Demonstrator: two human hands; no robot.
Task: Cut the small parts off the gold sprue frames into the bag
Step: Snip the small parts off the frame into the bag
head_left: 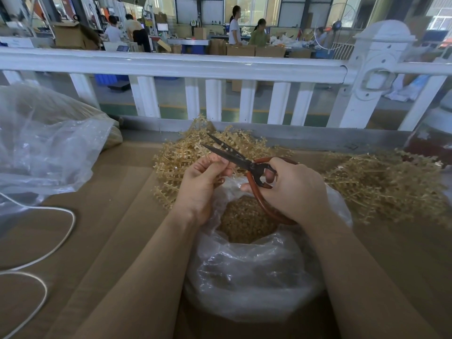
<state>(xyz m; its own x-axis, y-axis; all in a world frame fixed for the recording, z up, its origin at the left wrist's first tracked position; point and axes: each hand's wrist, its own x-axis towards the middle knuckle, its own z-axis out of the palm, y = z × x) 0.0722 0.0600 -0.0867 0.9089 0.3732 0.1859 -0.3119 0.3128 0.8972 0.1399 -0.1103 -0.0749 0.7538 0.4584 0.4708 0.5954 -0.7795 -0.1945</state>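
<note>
My right hand (291, 189) grips the red-brown handles of a pair of black-bladed scissors (234, 157), whose blades are parted and point up and left. My left hand (203, 177) pinches a gold sprue frame (223, 165) at the blades, above the clear plastic bag (249, 272). The bag's mouth is open and shows a heap of cut gold parts (244, 221) inside. One pile of gold sprue frames (178, 160) lies behind my left hand. A second pile of frames (389, 187) lies to the right.
All this sits on brown cardboard (117, 216). A large crumpled clear plastic bag (46, 148) fills the left side, with a white cord (49, 250) looping below it. A white railing (195, 67) runs along the far edge; people work beyond it.
</note>
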